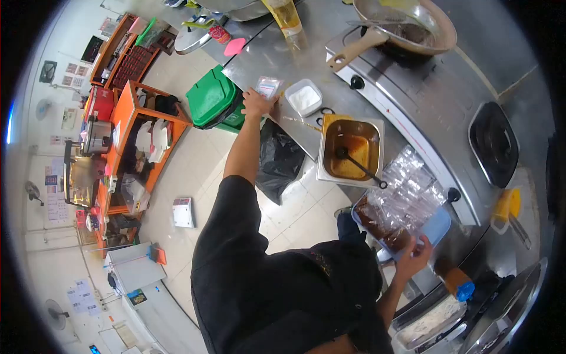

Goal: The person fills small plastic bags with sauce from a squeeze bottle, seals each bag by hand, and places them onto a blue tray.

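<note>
The person in a black shirt stood at the steel tabletop (277, 59), arms spread wide apart. The left hand (257, 104) reached far out, fingers pressed down on a small clear packet (268, 87) lying flat near the tabletop edge; the hand touched the packet's near end, and I could not tell if it gripped or only pressed. Just beside that packet sat a white tub (304, 97) of white powder, and scissors (323, 112) lay next to it.

The right hand (414, 255) was low and close to the body, fingers curled around the near edge of a blue tray (437, 227), grasping it. The tray held a heap of clear plastic bags (407, 189), some with brown filling at the near side (383, 227). The bags lay just above the right hand, well apart from the left.

Between the hands stood a steel pan (349, 147) of brown sauce with a ladle (359, 166) resting in it. Farther back a wok (407, 26) sat on the stove (436, 94), and a bottle of oil (288, 17) stood left of it. A green bin (211, 97) and a black rubbish bag (280, 159) were on the floor under the left arm. Orange shelves (127, 127) lined the far wall.
</note>
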`<state>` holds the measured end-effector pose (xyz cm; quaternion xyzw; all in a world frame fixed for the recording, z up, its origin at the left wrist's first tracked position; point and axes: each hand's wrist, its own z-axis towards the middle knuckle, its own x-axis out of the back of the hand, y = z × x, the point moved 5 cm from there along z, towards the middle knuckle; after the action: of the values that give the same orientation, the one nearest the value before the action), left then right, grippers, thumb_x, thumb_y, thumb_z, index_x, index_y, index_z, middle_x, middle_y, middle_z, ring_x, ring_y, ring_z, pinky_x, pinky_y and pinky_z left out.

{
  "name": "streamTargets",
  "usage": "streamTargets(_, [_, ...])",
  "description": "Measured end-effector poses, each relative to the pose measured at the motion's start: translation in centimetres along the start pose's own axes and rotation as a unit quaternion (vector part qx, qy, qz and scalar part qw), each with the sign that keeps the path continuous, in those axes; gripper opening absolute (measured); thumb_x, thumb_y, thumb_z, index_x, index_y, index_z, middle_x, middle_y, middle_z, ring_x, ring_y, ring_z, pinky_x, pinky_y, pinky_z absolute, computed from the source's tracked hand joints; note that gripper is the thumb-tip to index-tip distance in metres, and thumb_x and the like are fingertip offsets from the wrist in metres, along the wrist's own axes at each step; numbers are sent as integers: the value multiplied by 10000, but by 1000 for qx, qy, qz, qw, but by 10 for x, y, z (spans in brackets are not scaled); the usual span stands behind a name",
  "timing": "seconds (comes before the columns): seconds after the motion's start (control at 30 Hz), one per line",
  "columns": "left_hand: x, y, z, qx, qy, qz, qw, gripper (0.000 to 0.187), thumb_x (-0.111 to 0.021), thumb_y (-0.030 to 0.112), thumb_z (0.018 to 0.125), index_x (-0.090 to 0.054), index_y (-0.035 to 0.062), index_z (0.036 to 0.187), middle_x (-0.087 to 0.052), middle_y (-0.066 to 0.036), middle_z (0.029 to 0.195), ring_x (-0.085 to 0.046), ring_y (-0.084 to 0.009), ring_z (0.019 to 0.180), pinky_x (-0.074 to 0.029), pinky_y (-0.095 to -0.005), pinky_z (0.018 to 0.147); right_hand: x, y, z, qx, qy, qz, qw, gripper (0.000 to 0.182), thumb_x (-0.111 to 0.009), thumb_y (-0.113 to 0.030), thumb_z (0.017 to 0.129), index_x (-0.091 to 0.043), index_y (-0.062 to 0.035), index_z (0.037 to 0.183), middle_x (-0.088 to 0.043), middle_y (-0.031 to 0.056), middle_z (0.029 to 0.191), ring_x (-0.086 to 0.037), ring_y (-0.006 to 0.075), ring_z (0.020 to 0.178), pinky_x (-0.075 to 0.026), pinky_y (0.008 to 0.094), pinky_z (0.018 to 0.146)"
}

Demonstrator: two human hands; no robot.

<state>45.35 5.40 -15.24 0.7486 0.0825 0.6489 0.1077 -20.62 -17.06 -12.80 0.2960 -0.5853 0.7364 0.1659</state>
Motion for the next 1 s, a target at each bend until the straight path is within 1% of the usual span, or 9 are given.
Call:
streamTargets(0.1, [2,1,-3,20,-42,-25,999,996,-792,550,709,-379,-22,1412,-418,-245,1401,-427,-409,1333,-374,-624,1051,14,-27,16,60,38,-41,997,291,-671,-190,947,-610,3,1155,-621,125,1086,-585,198,826,-474,322,696])
streamTargets(0.23, [11,-5,-8,-126,102,-43,986,790,-744,418,750,-433,-73,1285,-512,-260,1225,-539,-430,1161,-472,-508,963,16,-86,52,92,117,88,985,247,-652,-162,954,-600,21,1111,-592,115,1012,-574,208,829,-472,319,701])
streamTargets(0.3, [26,-5,-22,-226,214,-73,948,714,-737,375,761,-440,-94,1211,-545,-255,1129,-605,-431,1011,-517,-447,861,10,-139,65,202,89,196,955,209,-639,-124,950,-597,23,1092,-585,113,975,-575,210,863,-474,315,730])
streamTargets(0.37, [91,27,-86,-252,188,-259,913,762,-806,350,723,-431,-96,1215,-555,-237,1057,-611,-403,942,-505,-425,816,-6,-180,69,176,-23,282,943,142,-643,-61,918,-618,19,1033,-585,117,955,-579,232,876,-475,332,789])
streamTargets(0.47, [145,70,-182,-367,225,-246,868,802,-867,327,670,-437,-77,1213,-565,-208,1008,-616,-373,907,-500,-406,792,-33,-268,80,258,-186,249,915,145,-691,-18,848,-667,7,989,-595,135,959,-604,258,912,-482,339,814])
streamTargets(0.57, [146,93,-239,-439,176,-273,838,791,-875,289,632,-457,-28,1224,-568,-195,1007,-622,-382,878,-505,-411,756,-54,-334,82,333,-236,274,871,183,-710,-21,831,-695,-20,1013,-585,150,1041,-620,279,960,-492,346,846])
streamTargets(0.67, [141,108,-270,-509,139,-292,798,727,-833,209,579,-507,67,1213,-570,-173,999,-611,-388,797,-512,-410,668,-79,-341,83,327,-295,272,855,179,-703,-25,843,-698,-24,1022,-570,146,1091,-623,279,973,-495,351,856])
streamTargets(0.8, [117,105,-279,-554,105,-340,753,715,-800,159,609,-490,43,1243,-569,-181,950,-610,-347,776,-501,-378,686,-86,-337,85,257,-369,258,855,161,-721,-41,835,-704,-14,993,-607,126,1039,-644,254,907,-506,346,797])
streamTargets(1.0, [112,115,-285,-555,83,-306,769,764,-806,272,575,-482,76,1239,-579,-154,985,-613,-350,829,-503,-407,636,-84,-330,89,242,-395,208,861,146,-730,-39,815,-703,11,950,-658,129,954,-655,260,833,-507,351,741])
